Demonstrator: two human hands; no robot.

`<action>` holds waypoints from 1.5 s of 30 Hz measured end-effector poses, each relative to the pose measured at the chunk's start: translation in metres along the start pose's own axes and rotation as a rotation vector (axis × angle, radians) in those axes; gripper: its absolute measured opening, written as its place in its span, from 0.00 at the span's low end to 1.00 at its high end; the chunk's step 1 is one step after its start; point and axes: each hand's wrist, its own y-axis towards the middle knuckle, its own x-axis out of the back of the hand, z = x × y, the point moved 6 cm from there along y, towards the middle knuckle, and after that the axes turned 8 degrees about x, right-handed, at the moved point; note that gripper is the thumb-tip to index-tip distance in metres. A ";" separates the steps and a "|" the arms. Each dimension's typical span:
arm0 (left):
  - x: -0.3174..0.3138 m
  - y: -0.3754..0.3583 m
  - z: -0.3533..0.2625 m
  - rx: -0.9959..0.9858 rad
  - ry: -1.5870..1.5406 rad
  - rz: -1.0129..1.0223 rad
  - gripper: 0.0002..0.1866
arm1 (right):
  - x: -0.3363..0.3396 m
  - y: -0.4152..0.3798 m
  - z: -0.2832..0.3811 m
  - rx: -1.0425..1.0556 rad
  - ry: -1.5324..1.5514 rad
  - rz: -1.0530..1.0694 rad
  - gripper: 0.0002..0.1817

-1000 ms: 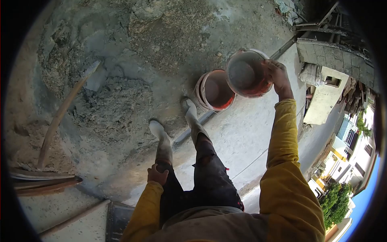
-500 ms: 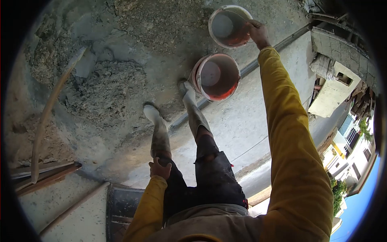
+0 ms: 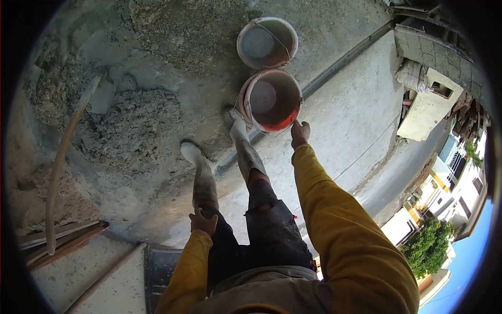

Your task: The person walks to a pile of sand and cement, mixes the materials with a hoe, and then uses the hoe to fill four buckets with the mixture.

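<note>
The near bucket (image 3: 286, 86) stands beside my boots, with a pale, worn rim, a reddish inside and a whitish bottom. A second edge shows along its left side. At that bucket's lower right rim is my right hand (image 3: 299, 134), fingers apart; whether it touches the rim is hard to tell. Just beyond, a second bucket (image 3: 280, 39) stands with its wire handle lying across the mouth. My left hand (image 3: 204, 223) rests on my left leg near the knee, fingers spread, holding nothing.
A heap of wet grey mix (image 3: 136, 123) covers the ground left of my boots (image 3: 240, 128). A long curved wooden handle (image 3: 65, 141) rises at the left, above boards (image 3: 68, 240). Right of the buckets runs a narrow ledge (image 3: 342, 63) beside a pale concrete surface (image 3: 355, 99).
My right hand has let go of the far bucket and come back toward me to the near bucket's rim. The far bucket now stands closer to the near one. My left hand stays on my leg.
</note>
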 end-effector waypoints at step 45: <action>0.008 0.002 -0.009 0.042 0.071 -0.013 0.39 | 0.020 0.033 0.155 0.628 -0.350 0.309 0.14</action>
